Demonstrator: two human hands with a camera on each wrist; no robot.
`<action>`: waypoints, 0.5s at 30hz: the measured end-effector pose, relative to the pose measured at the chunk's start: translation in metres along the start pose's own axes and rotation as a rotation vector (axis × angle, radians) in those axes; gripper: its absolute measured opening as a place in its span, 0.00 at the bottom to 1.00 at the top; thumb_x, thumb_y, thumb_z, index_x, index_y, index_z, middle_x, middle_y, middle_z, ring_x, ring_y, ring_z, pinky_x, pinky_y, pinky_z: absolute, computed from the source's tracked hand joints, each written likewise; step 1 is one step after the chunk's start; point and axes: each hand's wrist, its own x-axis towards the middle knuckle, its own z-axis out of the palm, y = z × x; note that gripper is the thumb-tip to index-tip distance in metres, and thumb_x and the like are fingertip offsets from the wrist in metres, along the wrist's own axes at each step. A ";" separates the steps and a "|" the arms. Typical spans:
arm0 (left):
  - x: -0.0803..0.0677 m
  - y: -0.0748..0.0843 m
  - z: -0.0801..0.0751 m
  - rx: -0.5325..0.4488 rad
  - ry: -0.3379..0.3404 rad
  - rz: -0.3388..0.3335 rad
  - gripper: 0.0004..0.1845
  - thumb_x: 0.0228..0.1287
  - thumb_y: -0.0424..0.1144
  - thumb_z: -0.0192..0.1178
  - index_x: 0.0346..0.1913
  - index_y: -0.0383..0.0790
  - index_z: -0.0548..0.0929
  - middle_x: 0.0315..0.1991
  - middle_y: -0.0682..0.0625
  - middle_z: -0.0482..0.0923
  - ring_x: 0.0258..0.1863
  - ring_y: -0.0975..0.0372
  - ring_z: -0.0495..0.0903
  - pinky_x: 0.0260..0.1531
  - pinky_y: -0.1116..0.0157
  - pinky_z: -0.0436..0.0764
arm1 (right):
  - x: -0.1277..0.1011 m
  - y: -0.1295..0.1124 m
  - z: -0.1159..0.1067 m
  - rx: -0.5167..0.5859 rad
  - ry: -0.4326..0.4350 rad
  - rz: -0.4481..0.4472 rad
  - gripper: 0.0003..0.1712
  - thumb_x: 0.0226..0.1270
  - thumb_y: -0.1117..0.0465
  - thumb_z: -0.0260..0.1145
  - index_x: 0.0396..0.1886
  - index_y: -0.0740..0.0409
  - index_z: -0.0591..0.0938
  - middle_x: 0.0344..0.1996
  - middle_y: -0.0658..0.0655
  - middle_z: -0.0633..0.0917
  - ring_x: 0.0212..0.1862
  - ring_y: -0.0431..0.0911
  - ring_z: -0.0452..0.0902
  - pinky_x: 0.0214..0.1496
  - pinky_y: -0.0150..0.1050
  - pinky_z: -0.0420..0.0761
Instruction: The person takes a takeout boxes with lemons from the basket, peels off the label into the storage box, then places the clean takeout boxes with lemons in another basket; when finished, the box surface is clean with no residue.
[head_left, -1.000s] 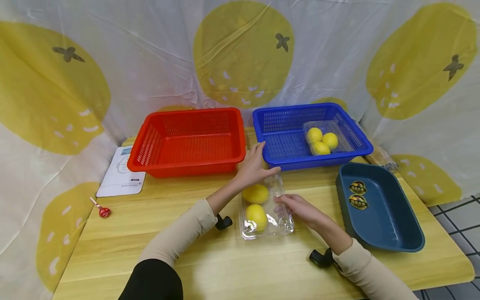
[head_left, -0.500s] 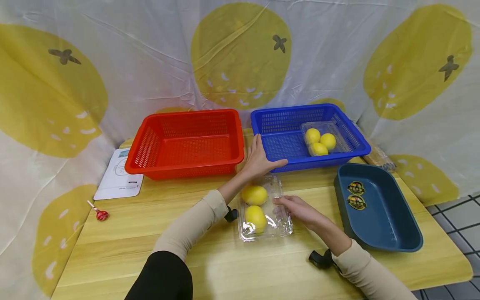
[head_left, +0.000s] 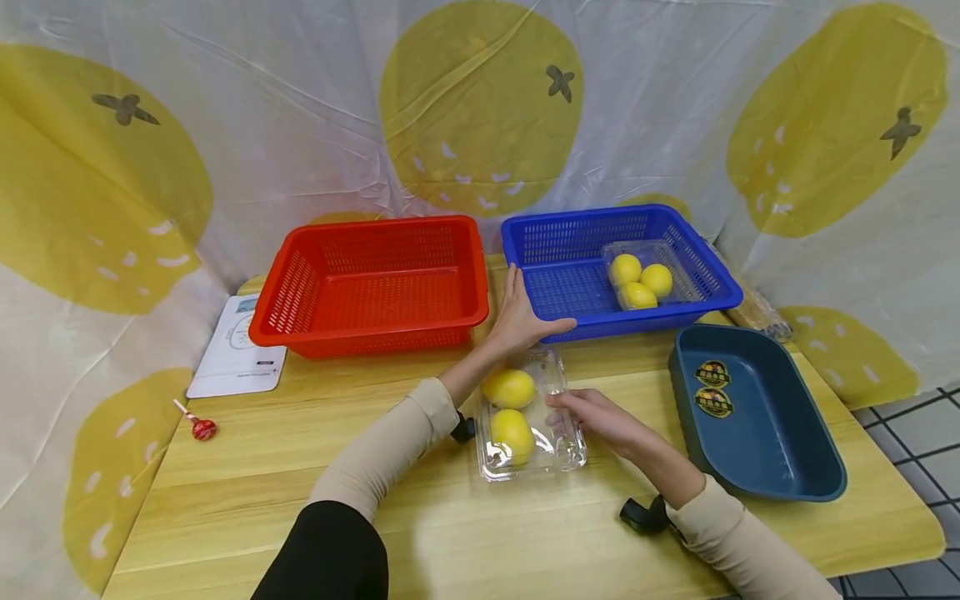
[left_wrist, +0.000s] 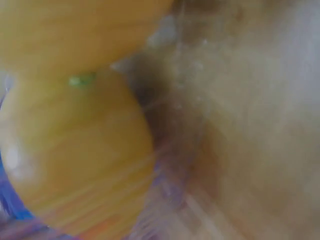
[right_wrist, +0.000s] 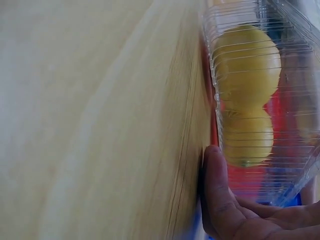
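A clear plastic fruit box (head_left: 551, 450) sits on the table in the head view, with two lemons (head_left: 512, 435) visible along its left side. My right hand (head_left: 600, 421) grips the box's right edge; in the right wrist view its fingers (right_wrist: 216, 185) lie at the box wall. My left hand (head_left: 517, 321) reaches across the far end of the box, fingers straight and thumb spread wide. It is close to the near left corner of the blue basket (head_left: 570, 329); whether it touches the rim is unclear. A blurred lemon (left_wrist: 75, 155) fills much of the left wrist view.
The red basket (head_left: 375, 342) stands back left. Inside the blue basket is another clear box with three lemons (head_left: 637, 296). A dark teal tub (head_left: 780, 417) bearing two round stickers stands right. A lollipop (head_left: 203, 429) and a white printed sheet (head_left: 238, 350) lie left.
My left hand has shifted slightly right and away from me, its thumb and fingers spreading wider. The right hand and the box have stayed in place.
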 end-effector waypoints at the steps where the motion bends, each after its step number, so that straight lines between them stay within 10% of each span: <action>1: 0.000 0.000 0.001 -0.015 0.001 0.005 0.72 0.44 0.63 0.72 0.78 0.39 0.32 0.80 0.48 0.25 0.80 0.53 0.36 0.75 0.51 0.52 | 0.000 0.000 0.000 0.001 -0.001 -0.001 0.34 0.70 0.46 0.54 0.59 0.74 0.73 0.43 0.63 0.85 0.45 0.45 0.80 0.48 0.36 0.78; 15: -0.002 0.000 0.002 -0.148 -0.031 -0.018 0.72 0.45 0.58 0.74 0.77 0.40 0.29 0.79 0.51 0.18 0.80 0.54 0.32 0.76 0.51 0.49 | -0.008 0.004 -0.004 0.026 -0.022 -0.022 0.32 0.72 0.47 0.54 0.56 0.74 0.75 0.42 0.62 0.86 0.47 0.47 0.81 0.51 0.37 0.79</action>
